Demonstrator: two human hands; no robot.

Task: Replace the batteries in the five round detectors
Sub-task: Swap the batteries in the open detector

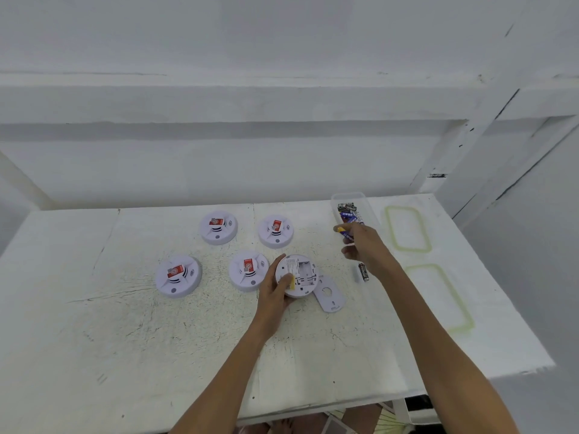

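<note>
My left hand [275, 289] grips an upturned white round detector [302, 272] whose battery bay is open and looks empty. Its loose back cover [329, 296] lies on the table just to the right. My right hand [363, 245] holds a blue and yellow battery [343, 230] at the near end of a clear box of batteries [349, 211]. A black battery [363, 272] lies on the table below that hand. The other detectors rest face up with red labels: far left [218, 227], far right [275, 230], near left [178, 275], near middle [247, 270].
The white table [156, 339] has a worn, cracked top and a wall ledge behind it. Two clear lids with green rims lie at the right, one far [407, 228] and one near [438, 296]. The table's right edge drops off beyond them.
</note>
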